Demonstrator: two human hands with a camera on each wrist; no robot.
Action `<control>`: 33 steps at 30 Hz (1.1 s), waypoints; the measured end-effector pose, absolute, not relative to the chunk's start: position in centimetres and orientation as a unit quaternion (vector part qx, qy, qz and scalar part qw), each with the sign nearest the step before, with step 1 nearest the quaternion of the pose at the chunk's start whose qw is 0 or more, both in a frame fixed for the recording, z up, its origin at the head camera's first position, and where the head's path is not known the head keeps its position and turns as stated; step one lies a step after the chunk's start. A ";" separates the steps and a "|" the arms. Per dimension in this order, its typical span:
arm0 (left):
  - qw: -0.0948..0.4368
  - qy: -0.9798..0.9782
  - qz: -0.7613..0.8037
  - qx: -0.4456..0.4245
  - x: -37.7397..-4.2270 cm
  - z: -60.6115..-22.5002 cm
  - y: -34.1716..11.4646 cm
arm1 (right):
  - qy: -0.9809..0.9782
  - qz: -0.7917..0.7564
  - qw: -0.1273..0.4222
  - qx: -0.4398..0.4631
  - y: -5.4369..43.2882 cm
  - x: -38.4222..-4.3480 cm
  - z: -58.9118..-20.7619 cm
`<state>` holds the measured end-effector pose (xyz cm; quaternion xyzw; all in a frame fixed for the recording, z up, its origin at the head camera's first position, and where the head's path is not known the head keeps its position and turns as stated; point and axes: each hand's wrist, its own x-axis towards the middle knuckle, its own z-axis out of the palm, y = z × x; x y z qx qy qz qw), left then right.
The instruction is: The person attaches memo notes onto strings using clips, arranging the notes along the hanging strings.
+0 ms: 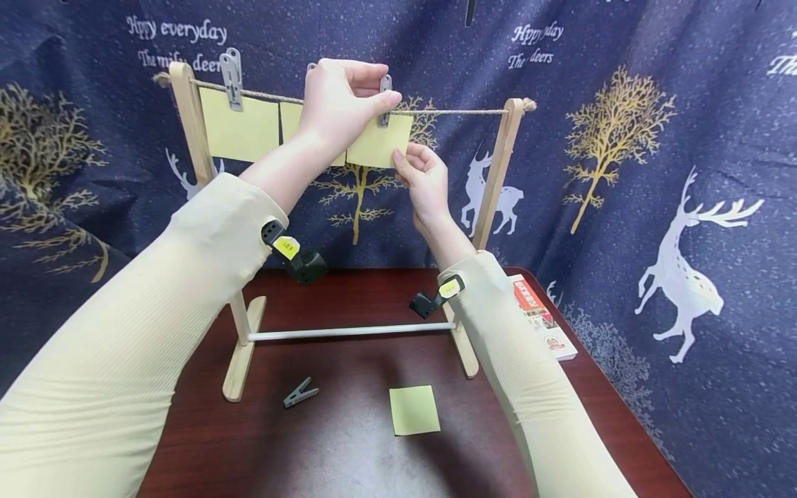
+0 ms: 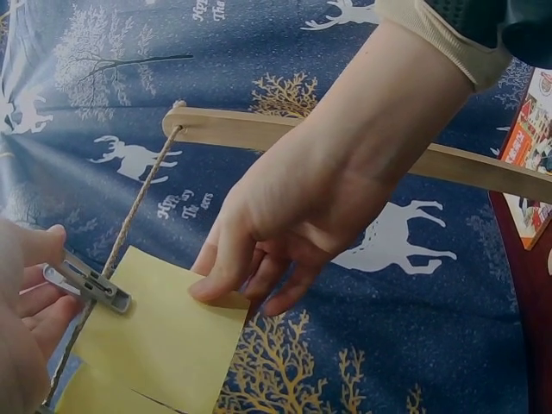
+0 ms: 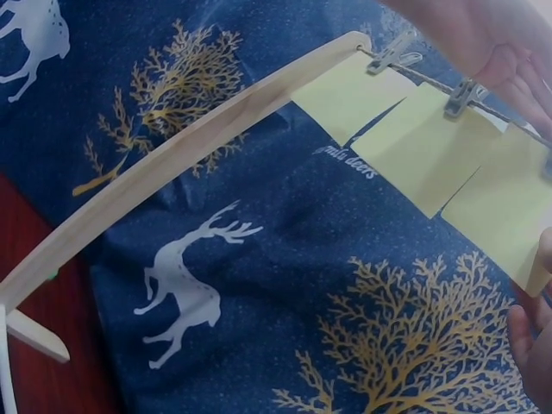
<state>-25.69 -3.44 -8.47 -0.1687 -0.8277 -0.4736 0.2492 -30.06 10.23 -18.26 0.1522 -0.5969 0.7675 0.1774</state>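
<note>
A twine line runs between the tops of two wooden posts. My left hand is up at the line, thumb and fingers pinching the handles of a grey clothespin. That clothespin sits over the line and the top edge of a yellow sticky note. Lower down, my right hand pinches the same note's lower right corner. To the left hang another yellow note under its own clothespin, and a middle note with a clothespin; my left hand partly hides the middle note in the head view.
On the dark red table lie a loose grey clothespin and a square yellow note. The stand has a white crossbar low between its wooden feet. A printed book or box lies at the right edge.
</note>
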 end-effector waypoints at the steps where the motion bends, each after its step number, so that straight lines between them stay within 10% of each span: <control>1: 0.248 -0.828 -0.473 -0.170 -25.7 -8.5 -3.5 | -0.598 0.767 0.177 0.152 10.3 -30.1 -18.3; 33: 0.306 -0.716 -0.552 -0.299 -23.7 -12.9 -6.1 | -0.602 0.767 0.175 0.137 12.2 -29.8 -22.5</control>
